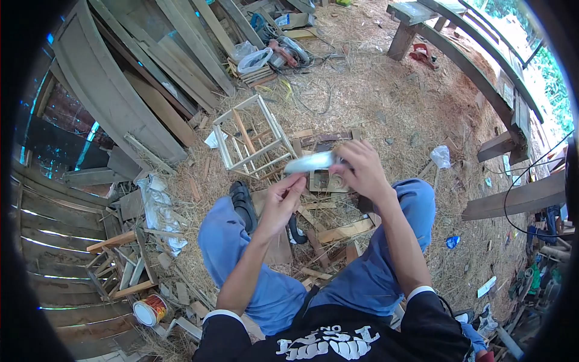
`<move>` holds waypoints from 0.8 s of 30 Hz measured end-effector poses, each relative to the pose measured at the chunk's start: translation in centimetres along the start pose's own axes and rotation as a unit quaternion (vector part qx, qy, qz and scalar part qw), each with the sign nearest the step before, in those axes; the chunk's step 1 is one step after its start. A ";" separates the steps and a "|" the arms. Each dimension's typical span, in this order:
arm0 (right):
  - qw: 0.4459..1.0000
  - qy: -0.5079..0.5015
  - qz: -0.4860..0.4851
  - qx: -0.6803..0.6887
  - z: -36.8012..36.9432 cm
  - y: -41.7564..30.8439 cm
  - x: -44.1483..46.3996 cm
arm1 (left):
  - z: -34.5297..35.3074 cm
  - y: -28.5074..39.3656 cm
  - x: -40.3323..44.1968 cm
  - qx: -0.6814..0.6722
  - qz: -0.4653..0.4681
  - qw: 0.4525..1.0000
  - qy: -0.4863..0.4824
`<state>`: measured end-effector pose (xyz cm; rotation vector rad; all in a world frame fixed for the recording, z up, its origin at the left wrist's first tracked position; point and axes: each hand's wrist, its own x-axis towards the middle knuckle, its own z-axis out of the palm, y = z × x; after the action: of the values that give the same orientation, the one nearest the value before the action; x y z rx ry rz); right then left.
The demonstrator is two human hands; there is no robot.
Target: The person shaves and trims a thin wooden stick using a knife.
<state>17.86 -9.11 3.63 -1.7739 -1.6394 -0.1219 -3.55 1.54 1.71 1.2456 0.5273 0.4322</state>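
Note:
My right hand (362,169) is closed around the handle end of a broad-bladed knife (310,162), whose pale, shiny blade is blurred and points left. My left hand (284,202) is closed in a pinch just below the blade's left end; a small piece may be between the fingertips, but I cannot make it out. Beyond my hands, a pale wooden frame (252,139) of thin slats lies on the ground. Below the knife is a small wooden block with a square recess (329,182), partly hidden by my right hand.
Wood scraps (347,230) and shavings litter the ground between my legs. Long boards (114,90) lean at the left, with power tools (289,53) at the back. A wooden bench (470,60) stands at the right. A paint can (149,310) sits at lower left.

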 end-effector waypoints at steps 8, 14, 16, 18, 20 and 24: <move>0.966 0.122 0.225 -0.045 -2.0 4.1 -0.5 | 0.1 -1.5 -0.6 0.061 0.013 0.998 -0.033; 0.978 0.094 0.188 0.000 -1.3 2.4 -1.5 | -0.5 -0.9 0.0 0.070 0.014 0.997 0.036; 0.984 0.094 0.152 0.024 -0.7 1.7 -1.3 | 0.1 -0.9 0.2 0.057 0.026 0.997 0.053; 0.990 0.053 0.129 0.037 0.0 1.1 -1.2 | 0.4 -1.0 0.6 0.057 0.017 0.996 0.060; 0.996 0.031 0.068 0.049 0.9 0.5 -1.2 | 0.4 -1.7 1.0 0.056 0.015 0.996 0.067; 0.996 -0.027 -0.011 0.078 1.9 -1.3 -0.5 | 0.3 -3.0 1.5 0.038 0.024 0.997 0.067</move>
<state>15.84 -8.55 2.49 -1.6538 -1.6606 0.0445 -2.07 1.36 -1.37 1.3094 0.6335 0.5434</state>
